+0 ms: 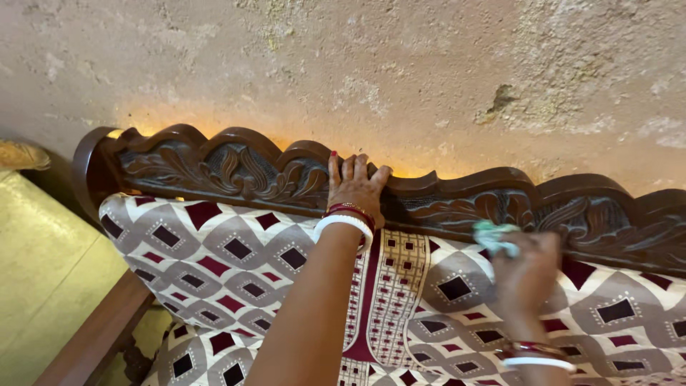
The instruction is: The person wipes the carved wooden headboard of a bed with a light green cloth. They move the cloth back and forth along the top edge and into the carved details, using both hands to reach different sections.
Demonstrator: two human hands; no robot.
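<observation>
Pale green cloth (493,236), bunched in the clenched right hand (527,270), pressed against the carved dark wooden crest rail (236,171) of a sofa. Left hand (355,187) lies flat on the rail to the left of the cloth, fingers over its top edge. Below both hands, patterned upholstery (236,257) in cream, grey and maroon; behind, a rough plaster wall (400,64). Right hand blurred; the cloth mostly hidden by its fingers.

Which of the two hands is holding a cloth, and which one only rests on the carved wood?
The right hand holds the pale green cloth against the carved wooden backrest. The left hand holds nothing; its fingers lie over the top edge.
</observation>
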